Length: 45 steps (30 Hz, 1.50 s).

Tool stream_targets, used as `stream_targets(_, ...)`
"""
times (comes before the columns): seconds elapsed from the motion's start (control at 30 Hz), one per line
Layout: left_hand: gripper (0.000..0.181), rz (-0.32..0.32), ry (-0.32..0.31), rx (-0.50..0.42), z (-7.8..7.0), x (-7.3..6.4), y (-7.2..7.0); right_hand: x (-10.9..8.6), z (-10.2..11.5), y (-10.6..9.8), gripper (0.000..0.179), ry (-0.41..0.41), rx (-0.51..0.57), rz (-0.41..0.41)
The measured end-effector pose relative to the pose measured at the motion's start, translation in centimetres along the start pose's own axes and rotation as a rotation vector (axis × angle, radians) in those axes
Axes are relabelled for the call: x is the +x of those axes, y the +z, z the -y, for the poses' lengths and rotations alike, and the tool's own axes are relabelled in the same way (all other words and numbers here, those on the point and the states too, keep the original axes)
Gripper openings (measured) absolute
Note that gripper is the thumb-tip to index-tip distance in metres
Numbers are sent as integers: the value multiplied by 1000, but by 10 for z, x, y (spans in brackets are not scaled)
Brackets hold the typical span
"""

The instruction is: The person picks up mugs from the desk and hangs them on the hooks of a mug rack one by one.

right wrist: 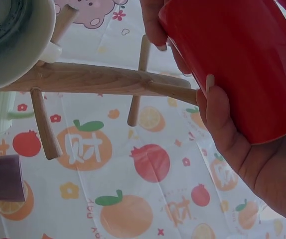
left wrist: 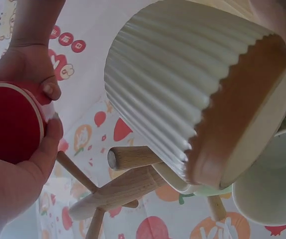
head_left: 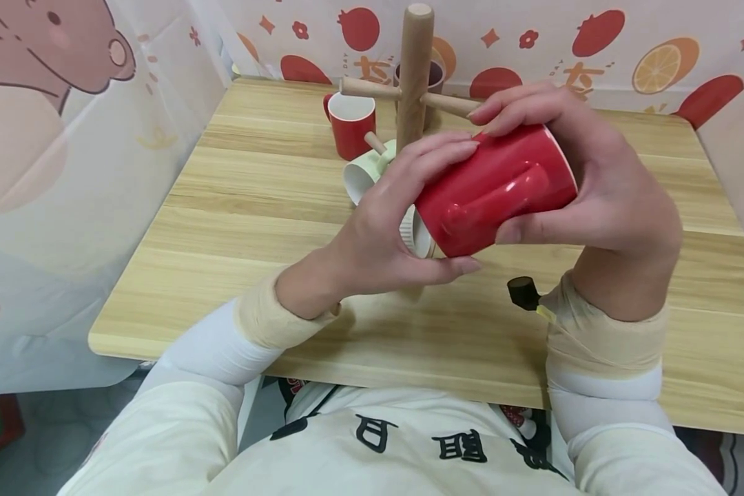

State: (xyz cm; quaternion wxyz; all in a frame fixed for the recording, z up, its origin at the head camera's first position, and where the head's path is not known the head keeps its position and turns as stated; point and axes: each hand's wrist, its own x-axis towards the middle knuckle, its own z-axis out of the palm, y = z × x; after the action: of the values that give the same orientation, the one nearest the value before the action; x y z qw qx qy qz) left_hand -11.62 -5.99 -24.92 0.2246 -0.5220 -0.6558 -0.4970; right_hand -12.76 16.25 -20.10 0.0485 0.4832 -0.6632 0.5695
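Note:
Both hands hold a red mug (head_left: 465, 182) tilted in the air above the table, in front of a wooden mug rack. My left hand (head_left: 387, 227) grips its left end, fingers over the top and thumb underneath. Around the other end curls my right hand (head_left: 623, 179), its thumb lying near the raised handle that faces me. In the left wrist view the red mug's opening (left wrist: 8, 124) shows a red inside and a pale rim. Behind the hands stands the mug rack (head_left: 416, 62), its lower part hidden. A pale green mug (head_left: 361, 178) hangs on it.
A ribbed white mug (left wrist: 183, 79) with a brown base is also at the rack. Behind the rack stand another red mug (head_left: 353, 131) and a dark mug (head_left: 435, 76). Pegs (head_left: 368, 89) stick out sideways. A printed curtain (head_left: 533, 41) borders the wooden table (head_left: 223, 207).

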Motion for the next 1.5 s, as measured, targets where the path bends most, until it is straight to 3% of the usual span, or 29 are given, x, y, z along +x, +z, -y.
stream_targets(0.27, 83, 41, -223, -304, -4, -2, -6, -3, 3, -4, 83, 30, 19, 81)
stream_targets(0.43, 82, 52, -284, -356, -4, -3, -8, -5, 2, -6, 85, 20, 29, 101)
stream_targets(0.73, 89, 58, -216, -337, -4, 1, -3, -6, -2, -8, 80, -22, 33, 50)
stream_targets(0.97, 85, 27, -190, -294, -1, -1, 0, -5, -1, -6, 81, 14, 5, 40)
stream_targets(1.2, 80, 20, -197, -277, 2, -3, -1, -3, 8, -6, 89, 109, -42, 136)
stream_targets(1.5, 77, 29, -219, -252, 2, -5, -4, -8, 5, -15, 91, 139, -46, 234)
